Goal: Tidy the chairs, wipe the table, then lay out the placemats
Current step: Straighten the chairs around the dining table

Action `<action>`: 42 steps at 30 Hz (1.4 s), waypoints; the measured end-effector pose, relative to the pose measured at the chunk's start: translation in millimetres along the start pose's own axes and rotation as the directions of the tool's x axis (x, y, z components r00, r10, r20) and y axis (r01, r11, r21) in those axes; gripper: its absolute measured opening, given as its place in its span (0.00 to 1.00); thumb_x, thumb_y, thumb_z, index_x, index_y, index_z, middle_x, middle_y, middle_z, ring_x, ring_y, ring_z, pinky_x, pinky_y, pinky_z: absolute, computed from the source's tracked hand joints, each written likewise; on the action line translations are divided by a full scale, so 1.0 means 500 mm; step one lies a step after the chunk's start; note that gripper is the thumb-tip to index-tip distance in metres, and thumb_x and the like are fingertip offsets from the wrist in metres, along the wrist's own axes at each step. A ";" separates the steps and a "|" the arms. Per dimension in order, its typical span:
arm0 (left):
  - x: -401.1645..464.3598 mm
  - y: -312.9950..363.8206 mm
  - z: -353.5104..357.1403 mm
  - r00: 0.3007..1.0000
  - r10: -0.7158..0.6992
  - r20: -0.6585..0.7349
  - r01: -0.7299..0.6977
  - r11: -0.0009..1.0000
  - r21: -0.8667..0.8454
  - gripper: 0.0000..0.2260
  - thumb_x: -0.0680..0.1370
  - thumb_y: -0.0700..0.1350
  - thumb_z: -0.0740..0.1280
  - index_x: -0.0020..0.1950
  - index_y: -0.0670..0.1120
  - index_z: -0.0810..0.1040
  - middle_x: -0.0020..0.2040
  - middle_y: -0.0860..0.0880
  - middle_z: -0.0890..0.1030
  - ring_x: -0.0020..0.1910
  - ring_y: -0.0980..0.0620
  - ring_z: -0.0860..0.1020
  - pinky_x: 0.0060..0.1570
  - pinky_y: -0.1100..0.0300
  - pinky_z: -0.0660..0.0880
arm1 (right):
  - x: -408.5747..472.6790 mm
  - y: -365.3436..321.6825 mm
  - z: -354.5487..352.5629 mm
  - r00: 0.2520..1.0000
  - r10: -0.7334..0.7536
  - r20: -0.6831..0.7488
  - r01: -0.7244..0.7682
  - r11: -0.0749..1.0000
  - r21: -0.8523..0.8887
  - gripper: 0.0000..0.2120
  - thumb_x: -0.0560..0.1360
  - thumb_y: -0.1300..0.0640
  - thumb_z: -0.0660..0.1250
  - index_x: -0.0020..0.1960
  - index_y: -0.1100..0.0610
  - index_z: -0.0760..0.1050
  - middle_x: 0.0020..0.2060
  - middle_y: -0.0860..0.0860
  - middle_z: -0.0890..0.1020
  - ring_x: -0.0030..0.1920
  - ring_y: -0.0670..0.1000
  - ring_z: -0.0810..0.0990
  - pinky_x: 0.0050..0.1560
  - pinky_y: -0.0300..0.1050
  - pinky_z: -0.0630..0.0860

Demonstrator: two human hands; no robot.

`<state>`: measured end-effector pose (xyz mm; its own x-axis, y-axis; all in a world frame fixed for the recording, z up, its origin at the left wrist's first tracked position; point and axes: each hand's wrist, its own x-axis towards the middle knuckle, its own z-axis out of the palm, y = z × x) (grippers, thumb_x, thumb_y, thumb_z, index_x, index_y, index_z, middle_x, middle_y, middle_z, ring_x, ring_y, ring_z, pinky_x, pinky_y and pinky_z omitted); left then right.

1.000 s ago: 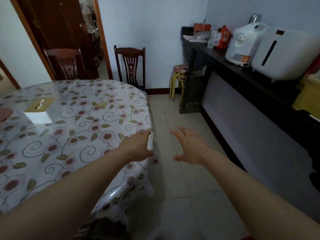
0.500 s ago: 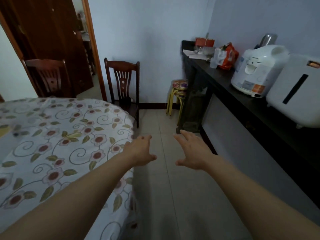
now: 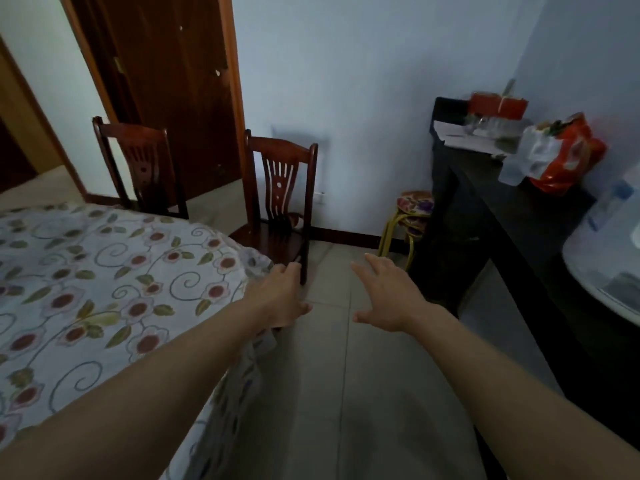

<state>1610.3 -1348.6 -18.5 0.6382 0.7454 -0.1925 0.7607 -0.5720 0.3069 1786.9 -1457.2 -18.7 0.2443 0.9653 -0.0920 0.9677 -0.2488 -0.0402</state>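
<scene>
Lowest in the frame, two bare forearms run up from the bottom corners toward the centre. The left hand (image 3: pixel 277 299) hangs at the rounded edge of the worktop (image 3: pixel 104 289), which fills the left of the frame under a flowered cloth; its fingers are loosely extended and hold nothing, though whether they brush the cloth cannot be told. The right hand (image 3: pixel 388 296) hovers over the tiled floor (image 3: pixel 346 393) at centre, palm down, fingers spread, thumb out, also empty. Just beyond the left hand, at centre frame, the nearer chair (image 3: pixel 280 199) stands with its seat turned toward the worktop and its back near the wall; it seems to sit out from the worktop's edge. A second chair (image 3: pixel 138 164) stands further left, by the brown door (image 3: pixel 166 98). At the right, stacked stools (image 3: pixel 412 216) sit beside a dark sideboard (image 3: pixel 502 209) carrying bags and an appliance. The step in hand looks to be the first, tidying the chairs, with both hands reaching toward the nearer one. The next move probably calls for closing in, taking its back or seat in both hands, and sliding it square under the worktop. No cloth or placemats are in view.
</scene>
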 end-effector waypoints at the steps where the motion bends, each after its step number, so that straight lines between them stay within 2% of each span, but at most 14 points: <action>1: 0.033 0.007 -0.004 1.000 -0.012 -0.006 0.012 1.000 -0.010 0.33 0.74 0.56 0.67 0.73 0.48 0.57 0.72 0.44 0.63 0.69 0.44 0.65 0.64 0.50 0.66 | 0.038 0.024 -0.005 1.000 -0.021 0.004 0.021 1.000 0.009 0.45 0.70 0.40 0.70 0.76 0.50 0.47 0.77 0.56 0.48 0.76 0.57 0.47 0.74 0.57 0.52; 5: 0.181 0.013 -0.025 0.997 -0.071 -0.030 0.071 0.997 -0.009 0.33 0.75 0.54 0.65 0.74 0.48 0.54 0.73 0.44 0.63 0.70 0.43 0.64 0.67 0.47 0.64 | 0.203 0.105 -0.018 0.997 -0.081 0.017 0.080 0.996 0.027 0.45 0.71 0.42 0.69 0.77 0.51 0.46 0.77 0.55 0.46 0.76 0.57 0.45 0.74 0.56 0.51; 8: 0.297 0.010 -0.040 0.995 -0.101 -0.029 0.100 0.995 -0.023 0.33 0.75 0.54 0.65 0.74 0.49 0.53 0.72 0.43 0.64 0.68 0.42 0.67 0.65 0.47 0.66 | 0.317 0.153 -0.024 0.993 -0.114 0.018 0.114 0.993 0.005 0.45 0.71 0.43 0.69 0.77 0.51 0.45 0.77 0.56 0.46 0.76 0.57 0.46 0.74 0.56 0.52; 16: 0.694 0.004 -0.103 0.994 -0.106 -0.031 0.103 0.990 -0.093 0.35 0.75 0.56 0.65 0.75 0.50 0.49 0.73 0.43 0.63 0.69 0.43 0.65 0.66 0.45 0.62 | 0.670 0.288 -0.060 0.991 -0.125 0.037 0.127 0.991 -0.045 0.45 0.72 0.41 0.68 0.77 0.51 0.44 0.77 0.56 0.46 0.76 0.57 0.47 0.74 0.57 0.53; 24: 0.983 -0.009 -0.176 0.990 -0.133 -0.051 0.125 0.984 -0.127 0.31 0.75 0.54 0.66 0.73 0.48 0.56 0.70 0.44 0.67 0.67 0.43 0.68 0.66 0.43 0.65 | 0.978 0.391 -0.095 0.984 -0.176 0.006 0.176 0.983 -0.047 0.44 0.71 0.43 0.68 0.77 0.51 0.45 0.77 0.55 0.48 0.75 0.57 0.49 0.72 0.56 0.55; 28: 1.147 -0.036 -0.201 0.982 -0.173 -0.076 0.156 0.970 -0.188 0.29 0.75 0.55 0.65 0.72 0.48 0.58 0.67 0.44 0.70 0.63 0.43 0.72 0.64 0.44 0.69 | 1.168 0.451 -0.101 0.972 -0.235 -0.003 0.234 0.972 -0.030 0.42 0.72 0.48 0.68 0.76 0.52 0.46 0.77 0.55 0.48 0.76 0.57 0.48 0.73 0.56 0.53; 34: 1.379 -0.072 -0.250 0.938 -0.326 -0.117 0.300 0.934 -0.192 0.29 0.75 0.57 0.64 0.71 0.47 0.59 0.64 0.45 0.72 0.60 0.45 0.74 0.60 0.46 0.72 | 1.462 0.516 -0.127 0.940 -0.342 -0.013 0.341 0.939 -0.038 0.41 0.72 0.47 0.69 0.76 0.52 0.48 0.77 0.55 0.51 0.75 0.58 0.51 0.73 0.55 0.55; 39: 1.527 -0.112 -0.272 0.897 -0.429 -0.107 0.405 0.895 -0.186 0.32 0.75 0.57 0.64 0.73 0.47 0.56 0.67 0.44 0.70 0.63 0.44 0.72 0.63 0.44 0.69 | 1.667 0.514 -0.130 0.903 -0.430 0.026 0.430 0.903 -0.010 0.42 0.71 0.49 0.71 0.76 0.51 0.49 0.76 0.55 0.51 0.75 0.57 0.50 0.73 0.54 0.55; 42: 1.602 -0.148 -0.280 0.873 -0.479 -0.090 0.458 0.869 -0.188 0.32 0.75 0.58 0.63 0.74 0.47 0.54 0.68 0.43 0.69 0.64 0.43 0.71 0.62 0.46 0.70 | 1.770 0.502 -0.121 0.879 -0.475 0.045 0.474 0.880 0.024 0.41 0.72 0.55 0.70 0.76 0.50 0.48 0.76 0.55 0.51 0.76 0.57 0.50 0.74 0.54 0.53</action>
<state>2048.4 -661.3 -64.9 0.1819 0.9557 -0.2316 0.9307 -0.0914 0.3541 2250.0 -660.7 -50.2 -0.2473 0.9631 -0.1062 0.9661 0.2368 -0.1026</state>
